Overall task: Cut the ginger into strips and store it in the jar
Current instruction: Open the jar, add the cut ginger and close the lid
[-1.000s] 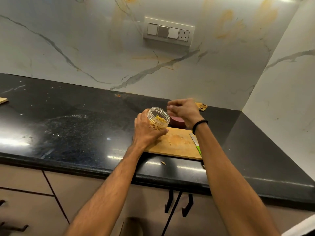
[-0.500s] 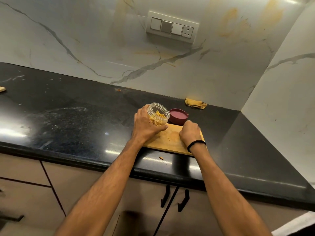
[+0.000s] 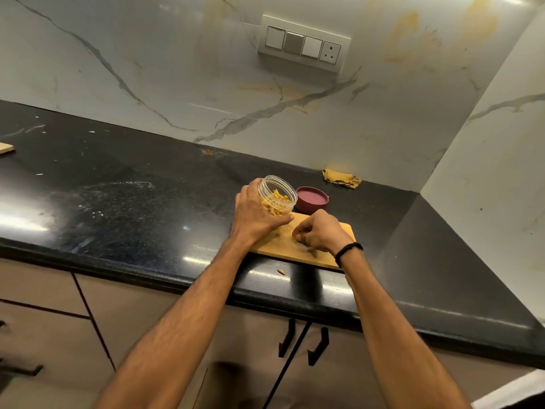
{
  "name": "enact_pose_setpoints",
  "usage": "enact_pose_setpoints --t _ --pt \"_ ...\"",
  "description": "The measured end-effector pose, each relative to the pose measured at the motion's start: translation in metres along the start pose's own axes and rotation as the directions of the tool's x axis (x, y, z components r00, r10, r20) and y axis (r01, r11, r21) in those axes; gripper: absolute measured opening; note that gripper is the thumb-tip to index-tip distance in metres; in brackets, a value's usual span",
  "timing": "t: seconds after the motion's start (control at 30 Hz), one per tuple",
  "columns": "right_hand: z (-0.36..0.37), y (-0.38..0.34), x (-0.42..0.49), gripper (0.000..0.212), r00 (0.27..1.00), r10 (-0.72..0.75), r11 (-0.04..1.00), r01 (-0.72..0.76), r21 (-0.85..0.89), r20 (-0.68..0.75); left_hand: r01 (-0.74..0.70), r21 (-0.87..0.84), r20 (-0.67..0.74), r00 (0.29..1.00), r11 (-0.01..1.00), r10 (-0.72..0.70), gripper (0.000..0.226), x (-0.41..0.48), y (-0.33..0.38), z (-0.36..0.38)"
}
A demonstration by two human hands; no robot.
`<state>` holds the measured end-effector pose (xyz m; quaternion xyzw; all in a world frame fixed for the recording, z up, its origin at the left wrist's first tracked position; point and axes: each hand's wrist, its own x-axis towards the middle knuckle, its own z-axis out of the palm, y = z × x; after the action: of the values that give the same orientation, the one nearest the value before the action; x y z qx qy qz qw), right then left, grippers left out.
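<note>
While the left grip (image 3: 256, 215) wraps the tilted jar (image 3: 277, 196), cut ginger strips (image 3: 275, 206) sit inside it
Just beside it the right grip (image 3: 320, 233) curls on the board (image 3: 280, 246), hold unclear; strips look light and limp, best pinched in small bunches

Nothing here can be read. The clear jar (image 3: 277, 199) at centre frame bears no label, the maroon lid (image 3: 312, 199) just right of it is plain, and the switch panel (image 3: 303, 44) at upper centre carries no legible marking.
</note>
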<state>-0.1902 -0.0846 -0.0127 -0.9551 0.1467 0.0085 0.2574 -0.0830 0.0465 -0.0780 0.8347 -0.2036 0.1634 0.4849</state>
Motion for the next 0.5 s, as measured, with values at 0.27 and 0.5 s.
enact_pose_setpoints --t 0.27,0.5 --pt "0.012 0.003 0.001 0.019 0.993 0.000 1.000 -0.004 -0.031 -0.118 -0.008 -0.008 -0.002 1.000 1.000 0.008 0.113 -0.002 0.002 -0.001" --pt "0.013 0.008 0.010 0.014 0.966 0.145 0.987 -0.127 0.096 -0.216 -0.002 -0.013 0.011 1.000 1.000 0.002 0.113 -0.004 0.004 -0.003"
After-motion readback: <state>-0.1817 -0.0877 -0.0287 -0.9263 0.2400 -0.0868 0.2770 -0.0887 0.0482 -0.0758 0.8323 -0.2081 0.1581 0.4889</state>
